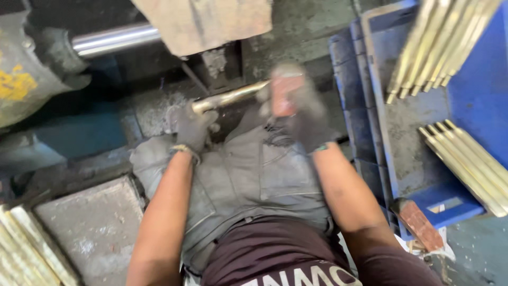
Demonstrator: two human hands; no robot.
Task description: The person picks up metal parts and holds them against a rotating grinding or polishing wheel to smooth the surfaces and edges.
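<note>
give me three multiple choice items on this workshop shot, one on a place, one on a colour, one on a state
1. Where do the stacked brass-coloured bars on the person's right lie?
A. in the blue crate
B. on the person's lap
C. on the shiny steel cylinder

2. What colour are the gloves on the left hand and right hand?
A. white
B. dark grey
C. bright orange

3. What is the state of the brass rod?
A. lying loose on the floor
B. standing upright in the crate
C. gripped at its end by the left hand, with the right hand further along it

Answers:
1 A, the bars rest across the crate's walls and floor.
2 B, both gloves look dark grey and dirty.
3 C, the left glove closes round the rod's end, and the blurred right hand, holding a reddish block, sits at the rod.
</note>
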